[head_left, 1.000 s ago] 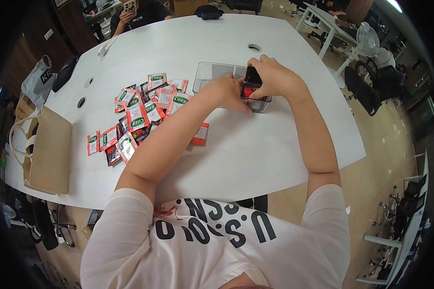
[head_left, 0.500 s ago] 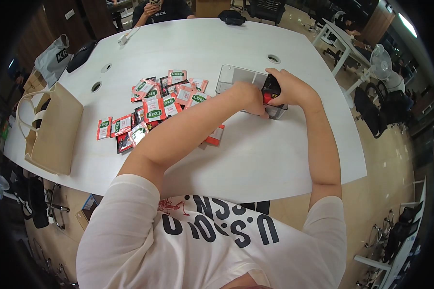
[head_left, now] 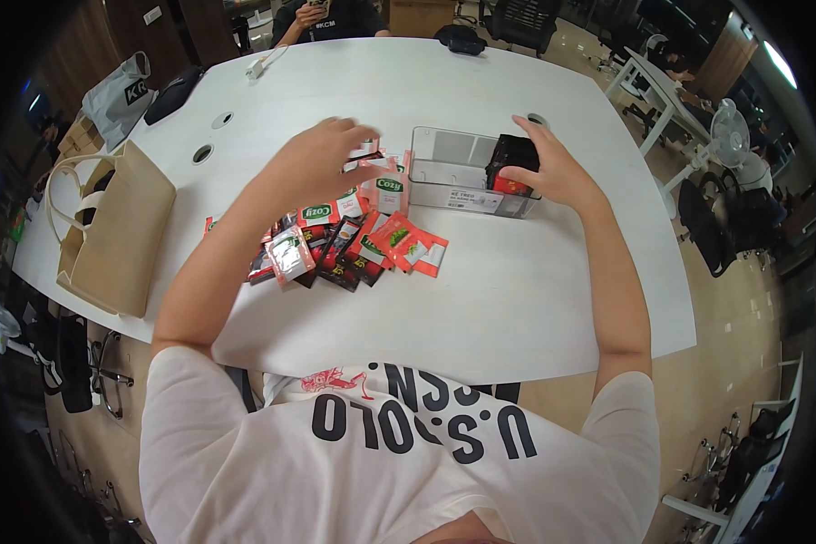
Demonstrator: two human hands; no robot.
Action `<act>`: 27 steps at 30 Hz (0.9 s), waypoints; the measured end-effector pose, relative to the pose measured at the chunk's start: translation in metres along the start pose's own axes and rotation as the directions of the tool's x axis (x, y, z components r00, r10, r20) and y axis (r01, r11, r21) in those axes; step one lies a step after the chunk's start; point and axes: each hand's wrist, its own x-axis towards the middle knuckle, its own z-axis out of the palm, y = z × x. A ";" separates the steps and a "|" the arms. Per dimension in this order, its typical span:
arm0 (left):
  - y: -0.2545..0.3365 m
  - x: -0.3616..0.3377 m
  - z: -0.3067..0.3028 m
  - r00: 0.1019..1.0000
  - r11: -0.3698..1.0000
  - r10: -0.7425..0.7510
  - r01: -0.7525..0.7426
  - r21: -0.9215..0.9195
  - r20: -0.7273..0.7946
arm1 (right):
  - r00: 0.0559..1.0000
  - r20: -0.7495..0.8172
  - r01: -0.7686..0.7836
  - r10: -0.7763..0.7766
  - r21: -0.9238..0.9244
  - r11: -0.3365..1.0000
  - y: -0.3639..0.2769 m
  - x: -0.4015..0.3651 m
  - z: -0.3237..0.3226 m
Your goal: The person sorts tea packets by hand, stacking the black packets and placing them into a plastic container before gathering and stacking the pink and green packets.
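Note:
A pile of sachets (head_left: 340,231), some red and white with a green Cozy label and others black and red, lies on the white table. My left hand (head_left: 322,161) is over the far side of the pile, fingers loosely spread and slightly blurred; nothing shows in it. To the right stands a clear plastic box (head_left: 453,172) with a printed label on its near wall. Black and red sachets (head_left: 511,161) stand upright in its right end. My right hand (head_left: 558,170) spans that end, its thumb pressed on the sachets and its fingers behind them.
A beige tote bag (head_left: 122,231) stands at the table's left side, with a grey bag (head_left: 118,100) behind it. A white charger (head_left: 256,68) and a black pouch (head_left: 461,39) lie toward the far edge. A person (head_left: 326,23) sits opposite, holding a phone.
My left hand has left the clear box and moved left to above the sachet pile. My right hand stays at the box's right end, its fingers spread wider. The view has shifted slightly.

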 end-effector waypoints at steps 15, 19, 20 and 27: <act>-0.015 -0.132 0.041 0.959 0.947 0.278 -0.285 -0.150 -0.061 | 0.881 0.170 0.461 -0.441 -0.100 0.882 -0.131 -0.071 0.103; -0.018 -0.136 0.066 0.927 0.932 0.362 -0.361 0.023 -0.097 | 0.905 0.072 0.425 -0.419 -0.162 0.891 -0.128 -0.065 0.124; -0.020 -0.136 0.067 0.923 0.927 0.373 -0.369 0.058 -0.093 | 0.906 0.047 0.422 -0.421 -0.198 0.885 -0.127 -0.065 0.128; -0.023 -0.139 0.068 0.891 0.898 0.421 -0.383 0.216 -0.170 | 0.898 -0.072 0.423 -0.433 -0.128 0.897 -0.126 -0.073 0.130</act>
